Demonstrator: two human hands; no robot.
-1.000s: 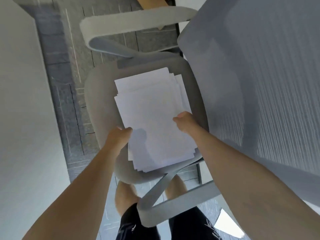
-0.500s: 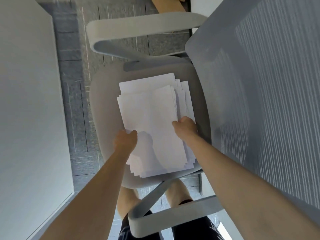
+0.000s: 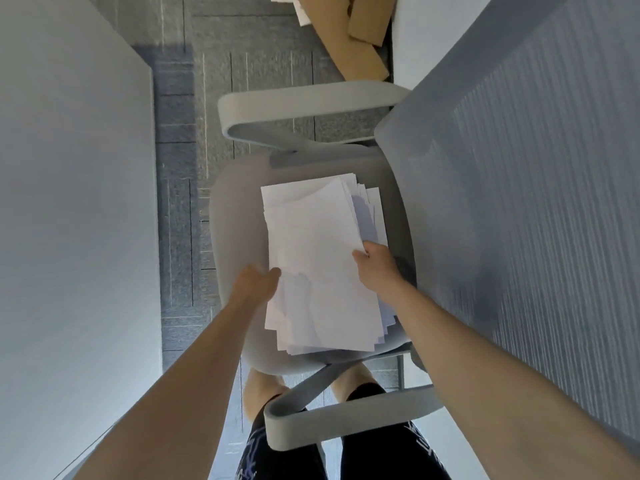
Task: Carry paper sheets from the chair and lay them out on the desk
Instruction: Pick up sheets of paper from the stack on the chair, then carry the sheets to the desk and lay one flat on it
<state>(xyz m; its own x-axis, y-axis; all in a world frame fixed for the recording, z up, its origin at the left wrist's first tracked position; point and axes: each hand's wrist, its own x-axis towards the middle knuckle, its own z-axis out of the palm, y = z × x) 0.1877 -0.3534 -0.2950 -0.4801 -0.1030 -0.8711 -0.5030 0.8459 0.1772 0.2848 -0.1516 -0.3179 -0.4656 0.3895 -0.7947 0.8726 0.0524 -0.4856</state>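
Note:
A loose stack of white paper sheets [image 3: 318, 258] lies on the grey seat of an office chair [image 3: 235, 216]. My left hand [image 3: 254, 284] grips the stack's left edge, thumb on top. My right hand [image 3: 375, 268] holds the right edge, thumb over the top sheets, and that side is lifted a little off the lower sheets. The white desk [image 3: 69, 220] fills the left side of the view.
The chair's mesh backrest [image 3: 526, 188] rises at the right, with armrests at the far side [image 3: 304, 98] and the near side [image 3: 346, 420]. Brown cardboard [image 3: 356, 39] lies on the grey carpet beyond. My legs stand below the seat.
Both hands have tightened on the stack's side edges and the top sheets have risen on the right. The view has shifted so the desk covers more of the left.

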